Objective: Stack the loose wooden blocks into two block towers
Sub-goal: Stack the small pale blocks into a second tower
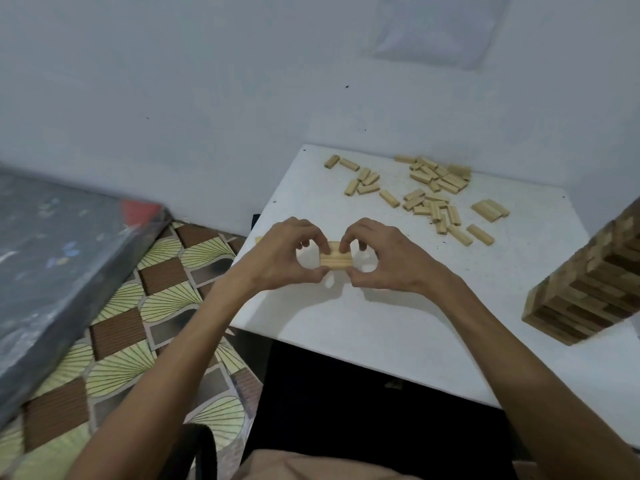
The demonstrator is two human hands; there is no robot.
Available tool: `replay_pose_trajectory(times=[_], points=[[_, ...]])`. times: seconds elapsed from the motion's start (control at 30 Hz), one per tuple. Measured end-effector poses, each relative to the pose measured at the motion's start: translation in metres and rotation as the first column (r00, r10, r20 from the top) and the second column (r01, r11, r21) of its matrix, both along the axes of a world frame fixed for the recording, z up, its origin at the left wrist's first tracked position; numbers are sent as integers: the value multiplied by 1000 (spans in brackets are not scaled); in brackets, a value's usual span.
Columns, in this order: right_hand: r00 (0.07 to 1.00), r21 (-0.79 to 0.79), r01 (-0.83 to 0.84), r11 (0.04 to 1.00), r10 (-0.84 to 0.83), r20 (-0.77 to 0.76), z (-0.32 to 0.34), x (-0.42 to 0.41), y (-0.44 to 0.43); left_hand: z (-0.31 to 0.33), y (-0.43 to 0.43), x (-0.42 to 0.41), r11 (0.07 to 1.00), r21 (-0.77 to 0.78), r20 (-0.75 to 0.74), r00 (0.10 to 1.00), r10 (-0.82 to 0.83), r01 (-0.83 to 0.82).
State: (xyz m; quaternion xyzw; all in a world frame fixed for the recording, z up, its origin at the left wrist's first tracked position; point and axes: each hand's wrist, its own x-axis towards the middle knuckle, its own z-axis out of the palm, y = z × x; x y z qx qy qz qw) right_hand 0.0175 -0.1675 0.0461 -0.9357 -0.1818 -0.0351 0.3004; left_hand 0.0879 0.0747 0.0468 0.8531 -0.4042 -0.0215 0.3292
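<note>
A row of three pale wooden blocks (335, 260) lies side by side near the left edge of the white table (381, 323). My left hand (287, 256) pinches its left end between thumb and fingers. My right hand (384, 256) pinches its right end the same way. Several loose blocks (429, 192) lie scattered at the back of the table. A tall finished block tower (588, 285) stands at the right edge of the view, partly cut off.
The table sits against a white wall in a corner. Left of it lie a patterned floor mat (145, 320) and a grey mattress (59, 271). A single block end (258, 240) shows just behind my left hand.
</note>
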Motion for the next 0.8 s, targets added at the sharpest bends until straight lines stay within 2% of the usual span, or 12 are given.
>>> replay_pose_trajectory(times=[0.2, 0.5, 0.8], points=[[995, -3, -92, 996, 92, 28, 4, 34, 36, 4, 42, 11, 994, -19, 6, 994, 105, -105], [980, -75, -196, 978, 194, -37, 11, 80, 79, 3, 85, 24, 972, 10, 27, 972, 235, -235], [978, -76, -192, 978, 184, -99, 3, 93, 83, -3, 88, 32, 970, 30, -19, 970, 242, -241]])
